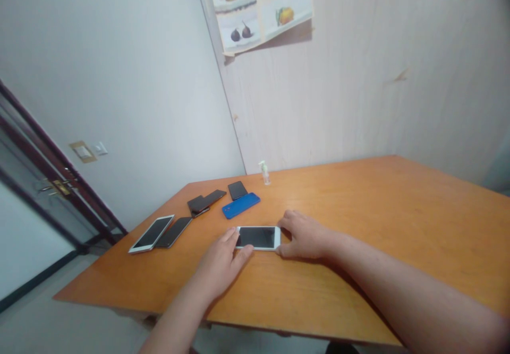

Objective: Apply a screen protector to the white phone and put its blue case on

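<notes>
A white phone [258, 237] with a dark screen lies flat on the orange wooden table [378, 216]. My left hand [221, 264] rests on the table with its fingertips touching the phone's left end. At the phone's right end, my right hand [305, 235] lies curled with its fingers against the edge. Neither hand has lifted the phone.
Behind the white phone lie a blue phone [241, 205], a small black phone [238, 189], two dark phones [206, 202] overlapping, and a white phone [151, 233] beside a black one [174, 232] near the left edge. A small spray bottle [264, 173] stands by the wall. A door [48, 184] is at left.
</notes>
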Motion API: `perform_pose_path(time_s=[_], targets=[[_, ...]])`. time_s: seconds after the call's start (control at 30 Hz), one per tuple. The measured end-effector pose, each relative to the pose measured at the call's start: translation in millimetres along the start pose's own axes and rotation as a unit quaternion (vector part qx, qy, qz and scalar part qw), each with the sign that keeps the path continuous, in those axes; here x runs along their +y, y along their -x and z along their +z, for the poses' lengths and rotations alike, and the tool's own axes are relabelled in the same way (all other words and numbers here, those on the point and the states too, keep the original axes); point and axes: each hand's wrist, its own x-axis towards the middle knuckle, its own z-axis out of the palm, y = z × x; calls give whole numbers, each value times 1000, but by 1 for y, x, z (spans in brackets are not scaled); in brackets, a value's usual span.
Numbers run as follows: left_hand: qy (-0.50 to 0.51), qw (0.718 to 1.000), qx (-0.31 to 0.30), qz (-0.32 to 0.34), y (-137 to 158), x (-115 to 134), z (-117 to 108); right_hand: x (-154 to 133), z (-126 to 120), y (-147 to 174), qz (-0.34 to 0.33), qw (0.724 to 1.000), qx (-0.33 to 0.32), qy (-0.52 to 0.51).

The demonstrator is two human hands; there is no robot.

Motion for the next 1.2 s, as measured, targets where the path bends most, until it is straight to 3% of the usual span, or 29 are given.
perform_pose_path(time_s=[0.13,0.23,0.5,0.6,0.97,1.07,1.2], targets=[[-1,1000,-4,7,-23,3,3,1,1,0,-4,1000,2,-3],[-8,1000,1,6,-21,3,6,2,2,0,-9,1000,6,-4],[5,1000,4,-4,39,-4,1,0,-1,0,-1,1000,-1,-2],[3,1000,-1,-3,48,-4,0,0,-1,0,-2,1000,1,-6],[-14,1000,-19,-13,-20,4,10,0,0,0,-2,1000,2,-1],[-24,1000,-14,-7,-16,6,12,1,1,0,-6,1000,3,2],[-35,999,-4,-2,14,3,9,4,2,-1,-13,1000,10,0]])
